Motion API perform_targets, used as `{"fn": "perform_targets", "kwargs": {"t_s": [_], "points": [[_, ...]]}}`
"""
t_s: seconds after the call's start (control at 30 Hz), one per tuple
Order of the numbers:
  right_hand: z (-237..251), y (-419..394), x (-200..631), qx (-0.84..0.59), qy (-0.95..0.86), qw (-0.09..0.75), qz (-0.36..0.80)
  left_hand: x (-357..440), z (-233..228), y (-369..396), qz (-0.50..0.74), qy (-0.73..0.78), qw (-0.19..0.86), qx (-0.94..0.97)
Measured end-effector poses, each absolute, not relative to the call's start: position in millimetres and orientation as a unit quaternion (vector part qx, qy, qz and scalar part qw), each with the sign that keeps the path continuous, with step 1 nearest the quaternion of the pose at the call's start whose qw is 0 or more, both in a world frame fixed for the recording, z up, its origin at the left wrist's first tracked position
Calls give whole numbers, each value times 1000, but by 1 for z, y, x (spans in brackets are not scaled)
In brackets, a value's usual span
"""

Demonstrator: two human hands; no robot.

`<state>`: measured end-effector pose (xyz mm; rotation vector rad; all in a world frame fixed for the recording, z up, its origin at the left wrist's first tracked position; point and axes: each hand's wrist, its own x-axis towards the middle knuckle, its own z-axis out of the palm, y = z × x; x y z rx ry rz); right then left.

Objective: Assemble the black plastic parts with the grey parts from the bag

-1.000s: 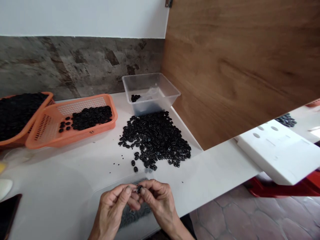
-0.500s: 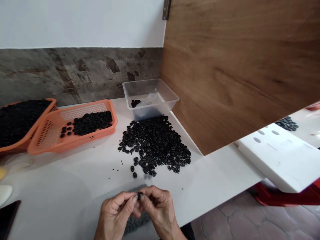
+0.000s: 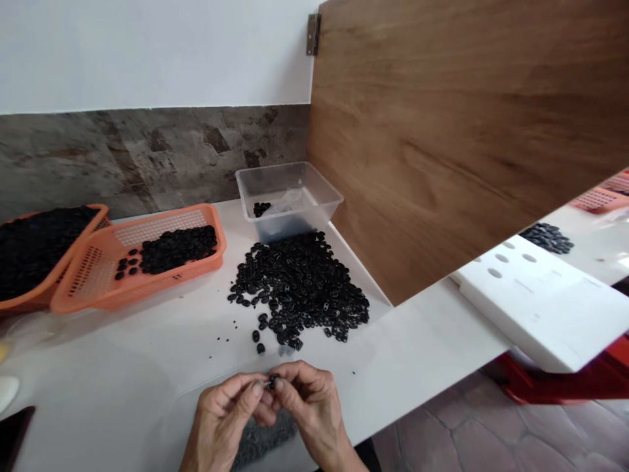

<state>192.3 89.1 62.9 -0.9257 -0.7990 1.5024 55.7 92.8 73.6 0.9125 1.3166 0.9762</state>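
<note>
Close together over a clear tray, both my hands meet at a small black plastic piece point(image 3: 273, 381). My right hand point(image 3: 314, 403) pinches that piece between thumb and fingertips. My left hand point(image 3: 228, 406) is closed in a pinch at its left side, with a tiny light-coloured bit at the fingertips, too small to name. Below them the clear tray point(image 3: 196, 391) holds many small greyish parts point(image 3: 265, 442), partly hidden by my hands. Just beyond lies a spread heap of black oval plastic pieces point(image 3: 304, 282), some showing two holes.
Two orange baskets point(image 3: 220, 252) with black pieces stand at the left. Behind the heap is a clear plastic bin point(image 3: 295, 219) with a few black pieces. A wooden panel point(image 3: 442, 131) rises at the right, near a white box point(image 3: 545, 308). A dark flat object point(image 3: 14, 436) lies at lower left.
My left thumb has drawn slightly left from the black piece, and a light bit now shows between them. The view has shifted a little.
</note>
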Motion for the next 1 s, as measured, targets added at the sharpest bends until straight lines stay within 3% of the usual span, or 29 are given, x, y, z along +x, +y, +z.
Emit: {"fn": "perform_targets", "kwargs": {"t_s": [0.33,0.63,0.73,0.83,1.0], "points": [[70,85,189,-451,-442,517,578,54,77,90,409,591,542,435],[61,88,196,-464,-427,510,585,32,71,96,358,584,546,482],[61,91,204,-461,-411,518,592,21,77,116,302,634,434,565],[58,92,209,-454,-399,529,596,32,88,148,150,648,203,719],[48,90,213,-435,-409,528,604,71,77,198,26,642,179,745]]}}
